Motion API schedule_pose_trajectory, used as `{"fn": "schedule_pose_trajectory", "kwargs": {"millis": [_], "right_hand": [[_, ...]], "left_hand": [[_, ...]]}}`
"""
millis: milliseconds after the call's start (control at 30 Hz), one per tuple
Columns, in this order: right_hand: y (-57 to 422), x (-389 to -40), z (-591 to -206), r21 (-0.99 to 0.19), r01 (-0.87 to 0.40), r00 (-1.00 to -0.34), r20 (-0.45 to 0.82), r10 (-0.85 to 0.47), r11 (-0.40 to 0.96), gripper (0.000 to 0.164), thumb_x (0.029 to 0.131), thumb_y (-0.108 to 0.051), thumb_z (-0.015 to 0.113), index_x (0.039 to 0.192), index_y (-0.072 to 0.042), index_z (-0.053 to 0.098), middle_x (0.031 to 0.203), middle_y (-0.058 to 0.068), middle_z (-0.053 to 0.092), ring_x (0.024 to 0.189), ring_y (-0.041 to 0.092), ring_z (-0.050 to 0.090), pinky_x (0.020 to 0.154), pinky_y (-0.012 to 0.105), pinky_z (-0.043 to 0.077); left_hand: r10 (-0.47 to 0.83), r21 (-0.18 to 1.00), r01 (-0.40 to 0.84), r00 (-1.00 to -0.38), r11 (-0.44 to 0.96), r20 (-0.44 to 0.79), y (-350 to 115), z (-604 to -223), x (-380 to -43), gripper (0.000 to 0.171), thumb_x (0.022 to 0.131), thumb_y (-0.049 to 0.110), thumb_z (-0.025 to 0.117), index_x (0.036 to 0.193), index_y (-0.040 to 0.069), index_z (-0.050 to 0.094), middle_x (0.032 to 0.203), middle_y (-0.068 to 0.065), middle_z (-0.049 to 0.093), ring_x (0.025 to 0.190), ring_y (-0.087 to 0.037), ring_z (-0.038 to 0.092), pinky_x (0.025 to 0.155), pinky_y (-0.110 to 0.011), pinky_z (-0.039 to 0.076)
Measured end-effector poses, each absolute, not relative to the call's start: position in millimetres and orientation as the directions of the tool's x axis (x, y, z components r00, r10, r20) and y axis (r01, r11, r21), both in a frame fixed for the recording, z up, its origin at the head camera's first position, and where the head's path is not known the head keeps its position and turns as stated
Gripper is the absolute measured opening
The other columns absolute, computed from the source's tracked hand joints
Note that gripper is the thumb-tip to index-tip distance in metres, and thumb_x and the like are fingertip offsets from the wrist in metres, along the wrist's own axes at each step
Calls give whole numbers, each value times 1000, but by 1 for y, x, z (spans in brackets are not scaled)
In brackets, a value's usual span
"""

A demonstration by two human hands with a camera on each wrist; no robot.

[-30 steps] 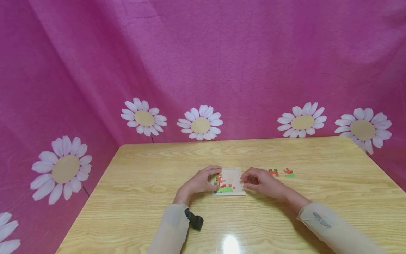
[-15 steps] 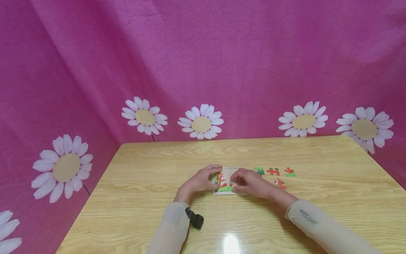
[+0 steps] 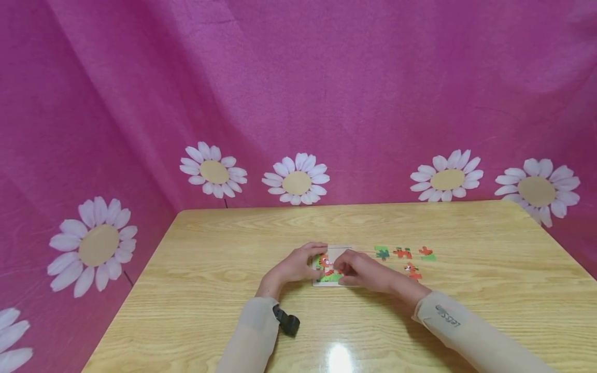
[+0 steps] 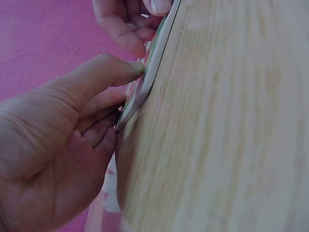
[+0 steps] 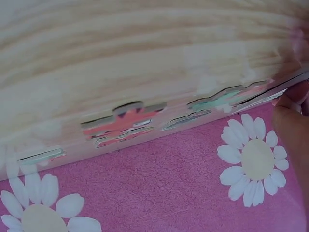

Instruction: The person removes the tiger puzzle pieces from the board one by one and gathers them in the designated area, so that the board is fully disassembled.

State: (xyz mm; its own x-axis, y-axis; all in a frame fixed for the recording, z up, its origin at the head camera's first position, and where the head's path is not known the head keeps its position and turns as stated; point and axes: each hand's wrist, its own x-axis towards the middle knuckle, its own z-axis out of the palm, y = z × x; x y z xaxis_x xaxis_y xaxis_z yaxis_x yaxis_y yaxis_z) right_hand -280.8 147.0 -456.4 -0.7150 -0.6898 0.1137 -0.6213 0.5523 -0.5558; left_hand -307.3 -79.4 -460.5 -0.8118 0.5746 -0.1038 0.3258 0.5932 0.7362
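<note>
A small jigsaw tray (image 3: 339, 249) with a pale rim lies flat on the table, its left and lower parts filled with orange, white and green pieces (image 3: 330, 278). My left hand (image 3: 297, 264) holds the tray's left side; in the left wrist view the thumb (image 4: 128, 71) lies on the picture near the rim and the other fingers are at the edge beyond. My right hand (image 3: 366, 272) is over the tray's right half, thumb and fingers bent together, pinching a jigsaw piece down at the picture; the fingers hide most of it.
Right of the tray lie loose pieces: a green one (image 3: 382, 253), an orange-and-green one (image 3: 402, 253), another orange-and-green one (image 3: 426, 253) and an orange one with white (image 3: 412, 270). A wooden table (image 3: 224, 248) bears everything, with a pink flowered curtain (image 3: 364, 103) behind it.
My right hand has moved left from the tray's right edge to over the tray, uncovering loose pieces on the table. The left hand stays on the tray's left side.
</note>
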Motion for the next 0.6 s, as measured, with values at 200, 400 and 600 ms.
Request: {"fn": "schedule_pose_trajectory", "kwargs": {"millis": [200,400,600], "right_hand": [[148,-282,-456,-541,-644,-691,110,-714,541,25,89,-11,70,111,1,67,99,6,60,84,7,55,73,18,51],[148,-282,-458,-553,-644,-691,123,-712,529,24,89,-12,70,111,-1,67,97,4,57,81,5,50,71,17,49],[147,-280,-456,-564,-634,-704,138,-697,529,22,89,-8,70,110,-5,66,98,3,56,80,4,48,69,16,48]], "left_hand": [[580,741,330,-809,585,-98,-80,-460,-307,63,88,12,71,146,10,46,157,-5,37,147,-27,32,121,-46,29],[582,741,332,-808,584,-97,-80,-460,-307,62,88,11,70,145,9,47,157,-4,37,146,-26,33,122,-45,29],[585,737,335,-805,587,-100,-80,-459,-306,62,89,11,70,146,9,46,157,-4,37,147,-26,32,122,-46,28]]}}
